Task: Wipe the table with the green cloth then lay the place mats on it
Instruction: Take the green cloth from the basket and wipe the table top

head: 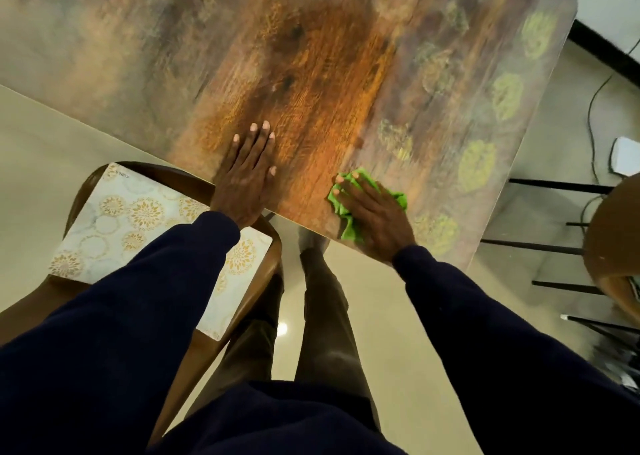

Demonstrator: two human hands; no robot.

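Wood-grain table (311, 73), rounded far corner. Crumpled green cloth (350, 229) at near edge, under right hand (374, 215); left hand (246, 177) flat beside.

Left hand (247, 180) flat, palm down, fingers straight and spread. Right hand (372, 212) palm down, fingers extended, pressing down. Both arms reach forward in dark navy sleeves (156, 281).
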